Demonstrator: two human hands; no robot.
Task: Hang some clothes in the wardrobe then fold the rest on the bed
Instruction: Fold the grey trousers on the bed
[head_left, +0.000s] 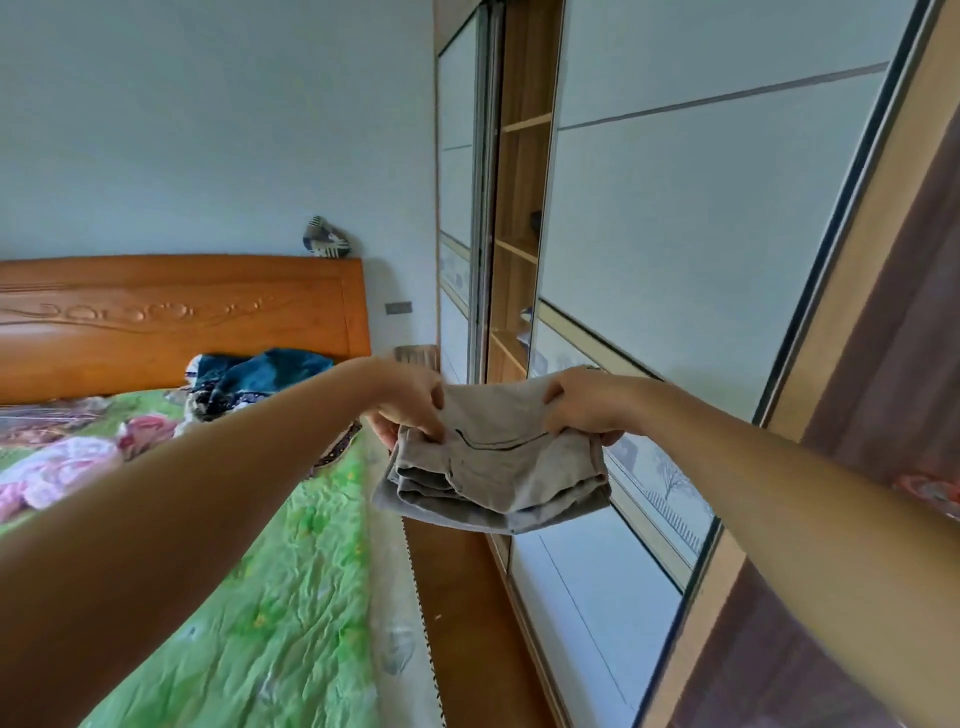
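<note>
Garment (511, 470) edges pinched by left hand (410, 400), right hand (584, 402).

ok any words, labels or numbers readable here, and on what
None can be read.
The folded grey garment, gripped by the left hand and right hand, shows only a dark line, no label.
The wardrobe door bears a tree drawing, no words.
The patterned cloth on the headboard is too blurred to tell.
</note>
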